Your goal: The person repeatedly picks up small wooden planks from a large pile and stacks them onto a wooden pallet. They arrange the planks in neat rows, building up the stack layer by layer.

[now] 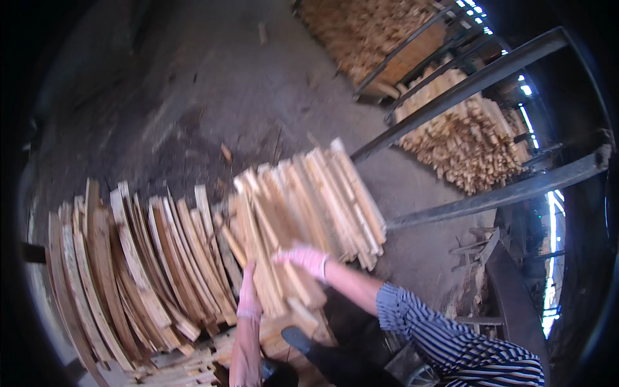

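A small bundle of pale wooden slats (264, 284) lies between my two hands, slanting away from me. My left hand (249, 295), in a pink glove, is closed against the bundle's left side, its fingers partly hidden by the wood. From the right, my right hand (304, 260), also pink-gloved, grips the slats from above, with the fingertips bent over an edge. Just beyond the hands is a neat row of slats (322, 197) lying side by side. Left of my left hand, a wider row of rougher, darker slats (145, 271) is spread out.
Two dark metal bars (477, 198) of a frame reach in from the right. Behind them stands a large stack of slats (464, 142), and another wood pile (371, 32) sits farther off. Grey floor (258, 84) with wood scraps stretches ahead. My shoe (295, 338) shows below.
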Demonstrator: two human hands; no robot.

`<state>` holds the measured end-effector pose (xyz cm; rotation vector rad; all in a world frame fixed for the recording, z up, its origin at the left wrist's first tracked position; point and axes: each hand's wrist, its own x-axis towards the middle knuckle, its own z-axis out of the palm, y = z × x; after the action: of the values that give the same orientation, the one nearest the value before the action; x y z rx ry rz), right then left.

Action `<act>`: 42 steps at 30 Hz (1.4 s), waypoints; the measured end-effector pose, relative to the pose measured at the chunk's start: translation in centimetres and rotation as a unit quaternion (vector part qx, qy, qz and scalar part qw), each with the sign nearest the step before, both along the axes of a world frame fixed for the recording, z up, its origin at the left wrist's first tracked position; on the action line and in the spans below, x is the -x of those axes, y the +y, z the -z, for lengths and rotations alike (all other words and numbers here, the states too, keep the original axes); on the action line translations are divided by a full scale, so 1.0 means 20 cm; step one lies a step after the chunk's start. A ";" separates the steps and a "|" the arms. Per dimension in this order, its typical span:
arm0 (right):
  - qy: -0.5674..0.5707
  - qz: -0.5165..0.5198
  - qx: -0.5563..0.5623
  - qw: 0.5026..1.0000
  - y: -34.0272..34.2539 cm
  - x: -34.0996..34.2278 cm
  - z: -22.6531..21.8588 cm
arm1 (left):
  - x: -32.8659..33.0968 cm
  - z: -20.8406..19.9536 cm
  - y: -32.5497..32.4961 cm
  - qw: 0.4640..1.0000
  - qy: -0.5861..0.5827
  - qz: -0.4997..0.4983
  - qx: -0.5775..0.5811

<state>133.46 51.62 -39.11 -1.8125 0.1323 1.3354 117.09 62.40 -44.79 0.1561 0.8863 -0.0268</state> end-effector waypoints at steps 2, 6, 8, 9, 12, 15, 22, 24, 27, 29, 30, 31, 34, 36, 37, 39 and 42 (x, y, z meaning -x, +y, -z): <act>0.046 -0.004 -0.037 0.998 -0.02 0.14 -0.23 | 0.13 -0.27 0.02 0.999 0.032 0.017 -0.015; 0.126 0.053 -0.107 0.985 -0.37 0.28 -0.45 | 0.21 -0.84 -0.10 0.996 0.003 0.087 0.034; 0.147 0.071 -0.162 0.973 -0.40 0.39 -0.84 | 0.25 -1.15 -0.15 0.995 0.025 0.089 0.036; 0.138 0.069 -0.175 0.973 -0.45 0.44 -0.96 | 0.30 -1.19 -0.19 0.994 0.000 0.105 -0.030; 0.060 0.040 -0.149 0.986 -0.44 0.65 -1.36 | 0.38 -1.53 -0.14 0.990 0.008 0.094 -0.105; 0.090 0.022 -0.250 0.964 -0.50 0.68 -1.77 | 0.39 -1.85 -0.10 0.987 0.022 0.082 -0.134; 0.022 -0.002 -0.266 0.964 -0.53 0.50 -1.58 | 0.33 -2.31 -0.18 0.984 0.007 0.083 -0.158; 0.073 0.007 -0.276 0.958 -0.52 0.53 -1.67 | 0.33 -2.40 -0.19 0.983 0.005 0.079 -0.168; 0.165 0.006 -0.298 0.940 -0.46 0.65 -1.85 | 0.36 -2.54 -0.22 0.981 0.003 0.073 -0.181; 0.208 -0.010 -0.313 0.927 -0.40 0.76 -1.91 | 0.42 -2.61 -0.23 0.980 0.007 0.063 -0.189; 0.222 -0.016 -0.325 0.919 -0.40 0.82 -1.94 | 0.44 -2.65 -0.26 0.979 0.003 0.060 -0.193; 0.237 -0.022 -0.338 0.911 -0.40 0.87 -1.97 | 0.47 -2.69 -0.28 0.979 -0.002 0.057 -0.198; 0.284 -0.052 -0.383 0.877 -0.31 0.95 -1.98 | 0.49 -2.78 -0.33 0.975 -0.015 0.037 -0.218; 0.346 -0.071 -0.440 0.826 -0.25 1.01 -1.90 | 0.51 -2.84 -0.40 0.974 -0.030 0.032 -0.221; 0.395 -0.093 -0.484 0.775 -0.20 1.02 -1.85 | 0.50 -2.88 -0.46 0.973 -0.044 0.024 -0.224; 0.448 -0.149 -0.555 0.685 -0.42 0.77 -1.62 | 0.36 -2.99 -0.78 0.974 -0.132 0.064 -0.174; 0.382 -0.151 -0.432 0.803 0.01 1.43 -2.38 | 1.19 -2.99 -0.26 0.954 -0.007 -0.135 -0.267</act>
<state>104.79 51.76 8.49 -0.4763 -0.3174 1.8761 93.33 57.25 15.11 0.5374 0.8788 0.4738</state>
